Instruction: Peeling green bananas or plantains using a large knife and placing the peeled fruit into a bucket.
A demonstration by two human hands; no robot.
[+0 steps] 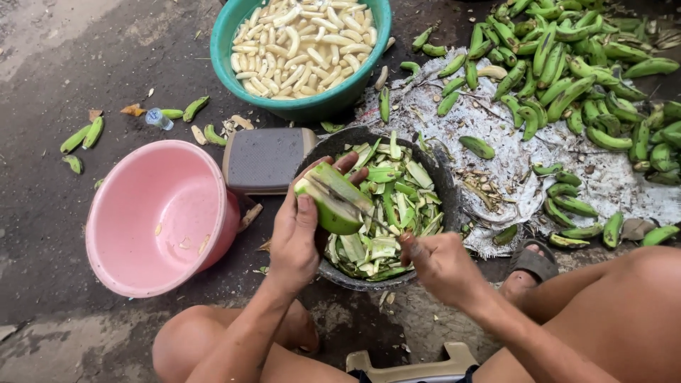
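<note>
Green banana (333, 202), partly peeled so that pale flesh shows along one side, sits in our left hand (298, 230), which wraps it from below with the thumb pressed on its near end and fingertips curled over the far side. We hold it over the near left rim of a dark basin (445, 186) heaped with green peels (386, 213). Our right hand (440, 262) is closed into a fist around a handle, and a thin blade (379, 221) runs from it toward the banana. To the left stands a pink bucket (159, 216). Farther off, a teal basin (305, 106) holds peeled pale bananas (301, 46) in water. On the far right, unpeeled green bananas (567, 67) lie piled on a whitish sheet (511, 152). A grey block (264, 159) lies between bucket and dark basin.
</note>
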